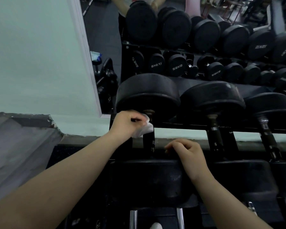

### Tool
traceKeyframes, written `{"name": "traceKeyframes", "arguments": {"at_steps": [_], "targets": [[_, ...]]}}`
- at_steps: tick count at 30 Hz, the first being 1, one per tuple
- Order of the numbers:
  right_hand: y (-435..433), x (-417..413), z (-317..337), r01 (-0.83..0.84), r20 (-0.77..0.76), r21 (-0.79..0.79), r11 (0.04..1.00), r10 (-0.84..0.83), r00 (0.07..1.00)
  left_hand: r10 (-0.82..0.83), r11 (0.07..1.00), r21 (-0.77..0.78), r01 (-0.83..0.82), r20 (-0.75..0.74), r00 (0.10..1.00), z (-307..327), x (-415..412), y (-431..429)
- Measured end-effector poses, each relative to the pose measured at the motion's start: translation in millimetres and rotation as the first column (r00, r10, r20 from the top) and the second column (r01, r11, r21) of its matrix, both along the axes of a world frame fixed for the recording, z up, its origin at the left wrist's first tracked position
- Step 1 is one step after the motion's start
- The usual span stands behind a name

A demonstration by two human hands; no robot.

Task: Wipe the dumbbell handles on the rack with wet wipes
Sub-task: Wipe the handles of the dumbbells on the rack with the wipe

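Observation:
My left hand [128,123] grips a white wet wipe [147,128] and presses it against the far end of the handle [149,139] of the leftmost black dumbbell [147,93] on the top shelf of the rack [196,126]. My right hand [187,153] rests with curled fingers on the near head [149,177] of that same dumbbell, holding nothing. Two more dumbbells with dark handles [214,129] [267,134] lie to the right.
A wall mirror [172,38] behind the rack reflects rows of dumbbells and the person. A pale green wall [36,63] stands on the left, with a grey ledge [15,146] below it. Chrome handles [133,219] of lower dumbbells show at the bottom.

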State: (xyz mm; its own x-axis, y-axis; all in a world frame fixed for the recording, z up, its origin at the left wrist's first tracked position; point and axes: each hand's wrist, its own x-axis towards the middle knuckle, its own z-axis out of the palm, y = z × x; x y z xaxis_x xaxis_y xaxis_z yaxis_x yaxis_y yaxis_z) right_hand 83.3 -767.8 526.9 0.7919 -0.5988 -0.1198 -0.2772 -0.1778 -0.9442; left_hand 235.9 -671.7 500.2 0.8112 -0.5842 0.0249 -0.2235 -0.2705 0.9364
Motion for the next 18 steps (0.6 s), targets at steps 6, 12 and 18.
{"name": "traceKeyframes", "arguments": {"at_steps": [6, 12, 18], "targets": [[0, 0, 2, -0.019, -0.001, -0.001, 1.0, 0.019, 1.0, -0.269, 0.963, 0.016, 0.269, 0.092, 0.959, -11, -6, 21], [-1, 0, 3, -0.036, -0.001, 0.01, 0.999, 0.036, 0.999, -0.175, 0.984, 0.032, 0.176, -0.042, 0.984, -7, 5, 14], [-1, -1, 2, -0.02, 0.011, 0.028, 0.999, 0.019, 1.0, 0.009, 1.0, 0.001, -0.009, -0.156, 0.988, -11, -4, 8]]}}
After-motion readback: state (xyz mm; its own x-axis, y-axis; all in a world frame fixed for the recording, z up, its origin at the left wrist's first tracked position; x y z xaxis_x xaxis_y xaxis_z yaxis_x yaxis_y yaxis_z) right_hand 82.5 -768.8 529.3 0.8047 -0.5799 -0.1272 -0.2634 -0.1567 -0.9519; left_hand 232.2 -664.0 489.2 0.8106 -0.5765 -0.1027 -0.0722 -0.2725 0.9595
